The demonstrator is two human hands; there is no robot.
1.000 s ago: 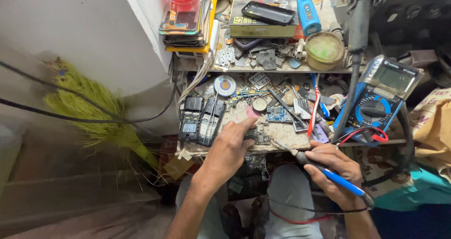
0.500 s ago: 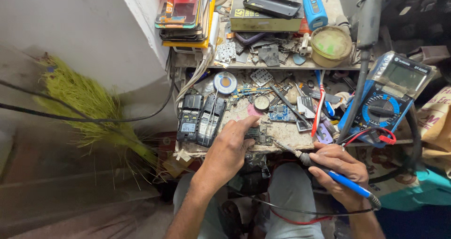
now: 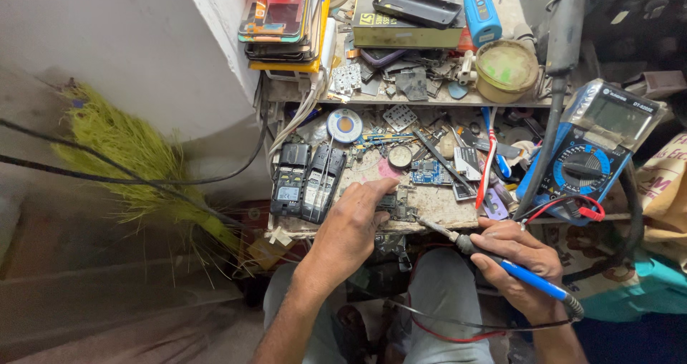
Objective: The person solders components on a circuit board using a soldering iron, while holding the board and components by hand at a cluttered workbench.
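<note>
— Cluttered, that scarred wooden workbench [image 3: 444, 205]. Where's the small dark circuit board [image 3: 396, 207]?
— Near its front edge, pinned under the left hand [image 3: 351, 228]'s fingertips. Right hand [image 3: 517, 262] is wrapped round a blue-handled soldering iron [image 3: 501, 264], tip just beside the board.

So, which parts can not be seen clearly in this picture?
Head view:
- Small circuit board: mostly covered by the left hand; components too small to tell.
- Soldering iron tip: too fine to tell whether it touches the board.
- Iron's cable: leaves behind the right hand.
- Multimeter screen: glare, unreadable.
</note>
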